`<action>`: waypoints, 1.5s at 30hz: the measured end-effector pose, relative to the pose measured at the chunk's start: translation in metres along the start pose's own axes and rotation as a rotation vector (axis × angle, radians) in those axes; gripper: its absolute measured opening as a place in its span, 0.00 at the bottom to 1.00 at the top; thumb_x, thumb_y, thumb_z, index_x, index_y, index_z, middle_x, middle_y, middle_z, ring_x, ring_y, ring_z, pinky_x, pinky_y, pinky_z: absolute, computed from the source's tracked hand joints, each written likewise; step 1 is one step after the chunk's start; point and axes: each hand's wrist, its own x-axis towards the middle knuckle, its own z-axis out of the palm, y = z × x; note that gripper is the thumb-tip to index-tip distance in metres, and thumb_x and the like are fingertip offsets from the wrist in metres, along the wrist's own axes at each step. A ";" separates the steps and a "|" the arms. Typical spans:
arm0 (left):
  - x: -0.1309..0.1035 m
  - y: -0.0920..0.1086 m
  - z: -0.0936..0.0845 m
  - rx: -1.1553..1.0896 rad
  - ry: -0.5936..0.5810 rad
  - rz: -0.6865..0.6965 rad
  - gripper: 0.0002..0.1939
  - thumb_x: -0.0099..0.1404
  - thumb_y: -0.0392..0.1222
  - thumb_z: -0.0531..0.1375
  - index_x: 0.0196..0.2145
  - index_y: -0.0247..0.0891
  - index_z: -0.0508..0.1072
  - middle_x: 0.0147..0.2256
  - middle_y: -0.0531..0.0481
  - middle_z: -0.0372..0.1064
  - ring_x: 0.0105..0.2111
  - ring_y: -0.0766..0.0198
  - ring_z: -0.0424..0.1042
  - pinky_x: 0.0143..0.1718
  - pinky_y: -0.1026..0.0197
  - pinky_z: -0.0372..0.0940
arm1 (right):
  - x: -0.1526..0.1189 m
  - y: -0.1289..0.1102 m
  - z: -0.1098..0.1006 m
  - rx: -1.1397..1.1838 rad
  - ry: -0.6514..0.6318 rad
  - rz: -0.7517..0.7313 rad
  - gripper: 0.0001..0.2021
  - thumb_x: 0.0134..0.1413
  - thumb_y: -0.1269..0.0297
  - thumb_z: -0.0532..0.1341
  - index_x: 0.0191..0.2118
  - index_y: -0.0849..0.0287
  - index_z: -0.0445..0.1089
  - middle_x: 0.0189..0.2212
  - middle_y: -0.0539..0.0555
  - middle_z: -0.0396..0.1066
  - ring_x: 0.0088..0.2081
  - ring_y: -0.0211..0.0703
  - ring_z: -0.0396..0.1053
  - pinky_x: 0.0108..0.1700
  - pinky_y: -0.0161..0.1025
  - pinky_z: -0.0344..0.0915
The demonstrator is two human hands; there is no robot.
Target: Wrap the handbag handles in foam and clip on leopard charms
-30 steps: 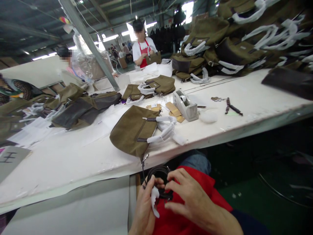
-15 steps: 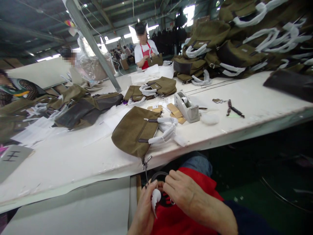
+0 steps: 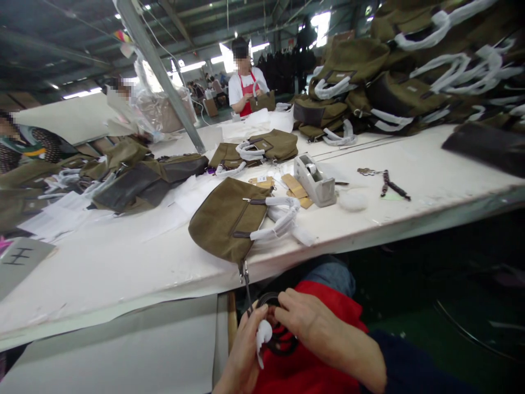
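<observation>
Coiled dark strap [image 3: 284,347], just off the front edge of the bench [image 3: 123,262]: the left hand [image 3: 245,342] pinches it beside a white scrap [image 3: 263,335]; the right hand [image 3: 305,320] curls over the coil, its grip hidden. A tug on the strap could drag the olive bag [image 3: 223,219] over that edge.

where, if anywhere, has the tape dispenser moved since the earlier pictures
No: the tape dispenser keeps its place on the white table, beside the brown cards; the whole view shifts slightly.
</observation>
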 end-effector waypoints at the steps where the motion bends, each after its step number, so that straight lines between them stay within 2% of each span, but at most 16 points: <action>1: -0.001 0.000 0.000 0.004 0.027 -0.008 0.18 0.58 0.48 0.68 0.42 0.34 0.75 0.32 0.49 0.71 0.29 0.66 0.68 0.24 0.68 0.62 | 0.003 -0.003 -0.003 -0.029 0.004 -0.008 0.08 0.61 0.73 0.60 0.44 0.57 0.67 0.40 0.51 0.66 0.39 0.44 0.62 0.39 0.40 0.59; 4: -0.004 0.005 -0.001 -0.005 0.066 -0.017 0.20 0.56 0.48 0.69 0.43 0.35 0.74 0.32 0.50 0.71 0.25 0.69 0.67 0.20 0.69 0.59 | 0.013 -0.008 -0.002 -0.067 0.019 -0.023 0.06 0.62 0.71 0.59 0.44 0.58 0.68 0.40 0.53 0.68 0.40 0.45 0.63 0.38 0.40 0.59; 6: -0.006 0.011 -0.001 0.015 0.018 0.000 0.19 0.56 0.48 0.70 0.42 0.35 0.74 0.31 0.50 0.70 0.25 0.69 0.67 0.19 0.70 0.59 | 0.019 -0.007 0.002 0.005 -0.003 0.021 0.06 0.62 0.71 0.59 0.43 0.57 0.69 0.39 0.52 0.70 0.39 0.44 0.65 0.37 0.39 0.59; 10: -0.007 0.022 -0.001 0.157 -0.118 0.008 0.19 0.56 0.48 0.69 0.39 0.31 0.72 0.24 0.52 0.68 0.20 0.71 0.64 0.16 0.71 0.57 | 0.022 -0.003 0.005 0.173 -0.092 0.201 0.02 0.59 0.70 0.62 0.38 0.57 0.69 0.33 0.49 0.71 0.34 0.40 0.67 0.33 0.36 0.57; 15: -0.008 0.027 -0.002 0.166 -0.053 0.091 0.16 0.56 0.48 0.67 0.35 0.33 0.73 0.25 0.53 0.66 0.21 0.71 0.62 0.17 0.71 0.56 | 0.014 -0.005 -0.002 0.327 -0.042 0.259 0.10 0.54 0.68 0.66 0.41 0.58 0.67 0.36 0.50 0.70 0.37 0.39 0.66 0.37 0.34 0.59; 17: -0.009 0.027 -0.003 0.178 -0.026 0.093 0.13 0.56 0.46 0.67 0.33 0.34 0.74 0.26 0.53 0.67 0.23 0.70 0.63 0.19 0.71 0.57 | 0.012 -0.005 0.001 0.330 -0.040 0.219 0.08 0.54 0.69 0.66 0.39 0.57 0.68 0.36 0.49 0.70 0.36 0.39 0.65 0.37 0.34 0.59; 19: -0.011 0.025 -0.004 0.172 -0.011 0.079 0.11 0.56 0.44 0.67 0.33 0.34 0.75 0.28 0.51 0.69 0.25 0.69 0.64 0.22 0.71 0.59 | 0.011 -0.003 0.005 0.279 -0.041 0.116 0.02 0.59 0.70 0.63 0.37 0.57 0.69 0.34 0.48 0.71 0.34 0.39 0.63 0.36 0.35 0.58; 22: -0.012 0.024 -0.004 0.113 -0.002 0.047 0.11 0.54 0.43 0.69 0.33 0.35 0.77 0.29 0.50 0.70 0.27 0.67 0.66 0.24 0.69 0.59 | 0.013 -0.001 0.007 0.154 -0.004 -0.065 0.07 0.66 0.69 0.56 0.36 0.57 0.69 0.32 0.47 0.70 0.33 0.39 0.59 0.40 0.39 0.57; 24: -0.013 0.024 -0.004 0.091 -0.009 0.017 0.12 0.53 0.43 0.69 0.33 0.35 0.77 0.29 0.48 0.71 0.26 0.66 0.66 0.21 0.69 0.57 | 0.015 -0.001 0.004 0.077 0.020 -0.133 0.08 0.66 0.67 0.55 0.35 0.56 0.70 0.33 0.48 0.69 0.36 0.41 0.59 0.42 0.41 0.57; 27: -0.014 0.027 -0.004 0.101 -0.005 -0.011 0.12 0.53 0.43 0.70 0.35 0.36 0.78 0.30 0.47 0.72 0.24 0.67 0.65 0.17 0.69 0.53 | 0.016 -0.003 0.001 0.007 0.009 -0.156 0.07 0.64 0.64 0.58 0.35 0.56 0.70 0.36 0.50 0.68 0.40 0.43 0.59 0.39 0.40 0.58; 30: -0.014 0.030 -0.007 0.119 -0.016 0.007 0.13 0.53 0.42 0.69 0.36 0.35 0.78 0.31 0.47 0.72 0.25 0.67 0.66 0.19 0.69 0.56 | 0.016 -0.004 0.006 0.001 -0.022 -0.178 0.04 0.65 0.66 0.58 0.39 0.57 0.70 0.38 0.50 0.68 0.38 0.41 0.61 0.35 0.38 0.59; 33: -0.010 0.031 -0.009 0.146 -0.027 0.029 0.11 0.52 0.41 0.69 0.33 0.34 0.77 0.28 0.49 0.71 0.24 0.68 0.66 0.21 0.69 0.59 | 0.015 -0.005 0.014 0.025 -0.017 -0.212 0.05 0.65 0.69 0.57 0.44 0.58 0.68 0.41 0.51 0.70 0.41 0.40 0.64 0.39 0.37 0.63; 38: -0.006 0.030 -0.011 0.141 0.058 0.047 0.11 0.51 0.43 0.69 0.31 0.35 0.75 0.26 0.51 0.68 0.22 0.68 0.64 0.17 0.69 0.56 | 0.010 -0.007 0.018 -0.033 0.047 -0.206 0.09 0.63 0.75 0.55 0.47 0.63 0.68 0.42 0.57 0.70 0.43 0.43 0.65 0.46 0.41 0.65; 45: -0.011 0.032 -0.008 0.202 0.113 0.073 0.13 0.51 0.44 0.68 0.33 0.35 0.75 0.26 0.52 0.69 0.22 0.67 0.66 0.16 0.70 0.56 | 0.010 -0.010 0.019 -0.066 0.064 -0.183 0.11 0.61 0.73 0.55 0.48 0.64 0.69 0.41 0.60 0.71 0.45 0.46 0.65 0.48 0.44 0.64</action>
